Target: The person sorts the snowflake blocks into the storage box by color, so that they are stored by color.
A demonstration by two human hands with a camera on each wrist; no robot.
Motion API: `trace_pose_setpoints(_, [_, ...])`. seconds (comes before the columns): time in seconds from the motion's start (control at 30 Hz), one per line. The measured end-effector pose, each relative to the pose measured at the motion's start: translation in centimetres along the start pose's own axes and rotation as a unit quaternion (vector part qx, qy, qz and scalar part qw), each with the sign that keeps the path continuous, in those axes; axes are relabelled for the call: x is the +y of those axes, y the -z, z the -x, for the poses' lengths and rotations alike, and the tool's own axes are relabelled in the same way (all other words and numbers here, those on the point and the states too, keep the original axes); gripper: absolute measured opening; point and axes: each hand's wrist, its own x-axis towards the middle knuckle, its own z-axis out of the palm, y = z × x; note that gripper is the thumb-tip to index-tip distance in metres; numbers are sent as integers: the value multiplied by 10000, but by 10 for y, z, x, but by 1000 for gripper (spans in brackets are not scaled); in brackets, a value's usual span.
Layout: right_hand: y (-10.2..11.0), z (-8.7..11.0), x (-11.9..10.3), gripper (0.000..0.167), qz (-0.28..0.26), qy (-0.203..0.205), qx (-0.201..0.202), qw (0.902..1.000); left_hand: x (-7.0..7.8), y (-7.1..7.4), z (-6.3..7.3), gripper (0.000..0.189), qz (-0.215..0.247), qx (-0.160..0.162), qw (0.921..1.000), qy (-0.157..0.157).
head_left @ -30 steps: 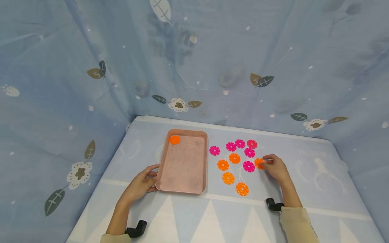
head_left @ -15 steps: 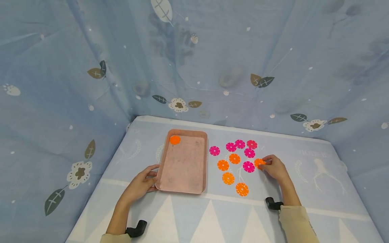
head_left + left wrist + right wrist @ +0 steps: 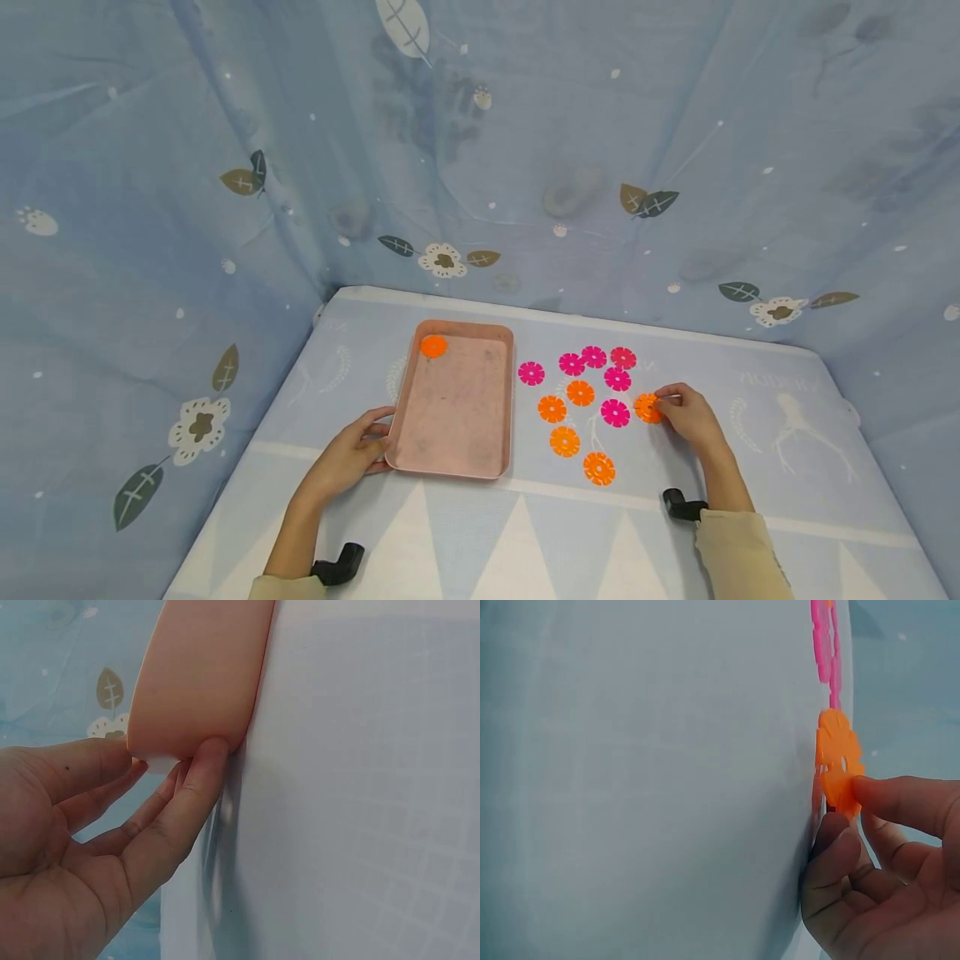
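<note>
A shallow pink tray [image 3: 453, 417] lies on the left part of the table, with one orange notched plastic disc [image 3: 433, 347] in its far left corner. My left hand [image 3: 347, 458] holds the tray's near left side, thumb at the rim and fingertips against the lower outside corner [image 3: 202, 712]. On the right, my right hand [image 3: 688, 417] pinches another orange flower-shaped disc [image 3: 838, 754] by its edge, between thumb and fingers. In the right wrist view that disc is tilted, close over the table. Just left of it lies a pink disc [image 3: 615, 413].
Several pink discs [image 3: 572, 364] and orange discs [image 3: 565, 442] lie flat between the tray and my right hand, some touching. A patterned blue cloth [image 3: 525, 167] hangs behind and beside the table. Black wrist mounts [image 3: 339, 565] stick out near both sleeves.
My right hand has shifted slightly right, and the pinched disc has moved with it, a little farther from the pink disc beside it. My left hand and the tray have stayed put.
</note>
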Motion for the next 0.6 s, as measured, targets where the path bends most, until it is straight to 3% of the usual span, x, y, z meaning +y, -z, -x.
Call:
trace_pose_setpoints(0.27, [0,1,2,29,-321,-75,27,9995,2,1,0,50,40,-61,10000,-34])
trace_pose_setpoints(0.6, [-6,-3,-10,33,-920,168,-157,9955,1,0,1,51,137,-111,9998,-130])
